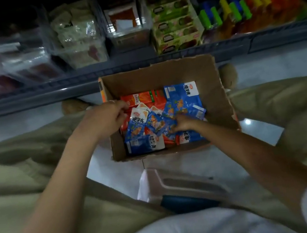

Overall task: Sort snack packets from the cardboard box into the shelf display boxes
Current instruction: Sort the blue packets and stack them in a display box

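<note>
snack packets [142, 123] in cardboard box [162, 74]: light, slick, floppy | pinch sealed edge | right hand [183, 123] curled on blue packet [169, 113] | left hand [106, 117] grip unclear

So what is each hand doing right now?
Left hand: fingers curled at packets in the cardboard box; grip cannot be told.
Right hand: fingers curled round a blue packet.

A pale plastic stool [181, 184] stands on the glossy white floor [217, 158], between two khaki trouser legs [16, 168] spread to its left and right. A dark blue object [188, 203] lies against the stool's near edge. Beyond the stool two brown shoes [74, 106] rest on the floor, below a grey shelf rail [44, 93]
</note>
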### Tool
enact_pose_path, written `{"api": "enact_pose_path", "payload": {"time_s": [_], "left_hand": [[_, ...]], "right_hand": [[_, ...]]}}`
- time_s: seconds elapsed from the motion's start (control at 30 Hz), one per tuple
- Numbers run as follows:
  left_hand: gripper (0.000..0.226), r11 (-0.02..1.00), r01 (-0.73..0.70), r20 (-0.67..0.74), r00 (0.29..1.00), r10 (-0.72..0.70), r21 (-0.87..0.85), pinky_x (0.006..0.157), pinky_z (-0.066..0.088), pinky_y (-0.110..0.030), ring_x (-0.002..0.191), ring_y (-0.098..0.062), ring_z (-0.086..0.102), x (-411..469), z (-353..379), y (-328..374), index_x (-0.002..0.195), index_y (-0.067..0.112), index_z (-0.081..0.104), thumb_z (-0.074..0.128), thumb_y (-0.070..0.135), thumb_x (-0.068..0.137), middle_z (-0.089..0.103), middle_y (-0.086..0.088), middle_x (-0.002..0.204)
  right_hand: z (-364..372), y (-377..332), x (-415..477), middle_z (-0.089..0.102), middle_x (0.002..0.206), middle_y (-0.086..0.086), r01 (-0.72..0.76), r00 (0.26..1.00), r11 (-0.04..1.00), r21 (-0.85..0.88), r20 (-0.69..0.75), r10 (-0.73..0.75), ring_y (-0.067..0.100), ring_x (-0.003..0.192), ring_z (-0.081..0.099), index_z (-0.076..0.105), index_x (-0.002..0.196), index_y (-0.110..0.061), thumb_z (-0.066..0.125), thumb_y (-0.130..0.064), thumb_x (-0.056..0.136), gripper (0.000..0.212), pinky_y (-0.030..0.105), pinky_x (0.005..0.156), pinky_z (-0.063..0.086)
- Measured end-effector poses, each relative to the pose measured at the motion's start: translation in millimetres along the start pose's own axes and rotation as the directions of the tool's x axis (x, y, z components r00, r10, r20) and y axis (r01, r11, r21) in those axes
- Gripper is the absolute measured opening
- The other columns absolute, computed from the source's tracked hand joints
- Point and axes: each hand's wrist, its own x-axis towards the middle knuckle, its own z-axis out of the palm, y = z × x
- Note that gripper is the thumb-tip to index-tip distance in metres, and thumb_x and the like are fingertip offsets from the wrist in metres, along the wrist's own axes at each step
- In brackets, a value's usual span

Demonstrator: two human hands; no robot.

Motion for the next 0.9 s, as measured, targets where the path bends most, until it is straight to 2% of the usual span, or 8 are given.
{"api": "enact_pose_path", "payload": {"time_s": [0.07,0.13,0.27,0.4,0.5,0.7,0.8,0.9], "left_hand": [[0.030,0.999,0.015,-0.035,0.999,-0.016,-0.041,0.083,0.047,-0.033,0.104,-0.021,0.058,-1,-6,-5,0.127,0.021,0.053,0.047,0.025,0.098,0.062,-0.003,0.119],[0.028,0.997,0.015,-0.045,0.999,-0.018,-0.076,0.086,0.048,-0.036,0.105,-0.021,0.058,-1,-10,-10,0.124,0.022,0.053,0.047,0.025,0.098,0.062,-0.003,0.118],[0.026,0.996,0.012,-0.088,0.996,-0.020,-0.087,0.085,0.049,-0.038,0.103,-0.021,0.059,-3,-12,-18,0.123,0.021,0.054,0.046,0.026,0.098,0.063,-0.002,0.116],[0.028,0.995,0.036,-0.064,0.997,-0.042,-0.091,0.083,0.048,-0.034,0.105,-0.019,0.058,-1,-5,-22,0.125,0.021,0.052,0.046,0.027,0.098,0.062,-0.001,0.118],[0.028,0.983,0.062,-0.012,0.998,-0.065,-0.175,0.082,0.049,-0.033,0.104,-0.019,0.058,1,2,-20,0.125,0.021,0.053,0.047,0.026,0.098,0.061,-0.001,0.118],[0.025,0.853,0.140,0.269,0.963,0.000,-0.502,0.090,0.051,-0.042,0.105,-0.020,0.060,5,26,-9,0.124,0.026,0.049,0.045,0.025,0.099,0.054,-0.005,0.126],[0.023,0.755,0.192,0.361,0.930,0.064,-0.627,0.096,0.047,-0.045,0.108,-0.026,0.058,6,33,-4,0.123,0.031,0.039,0.044,0.028,0.100,0.051,-0.007,0.127],[0.022,0.487,0.147,0.176,0.984,0.014,-0.861,0.097,0.047,-0.042,0.110,-0.021,0.052,8,35,4,0.113,0.029,0.036,0.050,0.020,0.098,0.048,-0.003,0.124]], "right_hand": [[13,-13,5,0.037,0.146,0.013,-0.094,0.989,0.995,-0.036,-0.120,0.089,0.031,0.121,0.049,0.018,0.148,-0.006,0.069,-0.046,0.082,0.092,0.041,0.091,0.042],[24,-26,10,0.043,0.141,0.013,-0.184,0.965,0.978,-0.095,-0.209,0.161,0.032,0.123,0.049,0.014,0.148,-0.008,0.066,-0.049,0.083,0.093,0.041,0.090,0.043],[35,-43,19,0.059,0.123,0.016,-0.275,0.916,0.960,-0.053,-0.318,0.245,0.032,0.105,0.060,0.005,0.149,-0.008,0.064,-0.022,0.089,0.085,0.038,0.076,0.047],[13,-53,10,0.059,0.118,0.020,-0.250,0.943,0.942,0.223,-0.165,0.289,0.027,0.082,0.061,0.002,0.151,-0.006,0.052,-0.002,0.092,0.077,0.036,0.066,0.048],[-23,-51,-14,0.060,0.090,0.013,-0.243,0.970,0.939,0.245,0.046,0.239,0.018,0.066,0.055,0.038,0.137,0.004,0.045,-0.005,0.096,0.043,0.035,0.072,0.053],[-75,-53,-69,0.062,0.097,0.015,-0.169,0.985,0.860,0.482,0.120,0.126,0.010,0.044,0.060,0.040,0.133,-0.005,0.039,0.001,0.098,0.036,0.021,0.049,0.052],[-88,-67,-83,0.062,0.107,0.008,0.020,0.996,0.731,0.682,0.048,-0.072,0.017,0.068,0.066,0.045,0.130,-0.011,0.046,-0.003,0.097,0.034,0.021,0.053,0.056],[-83,-90,-91,0.068,0.100,0.003,0.199,0.944,0.632,0.749,0.027,-0.329,0.017,0.081,0.068,0.051,0.124,-0.016,0.051,-0.006,0.094,0.031,0.027,0.065,0.057]]}}
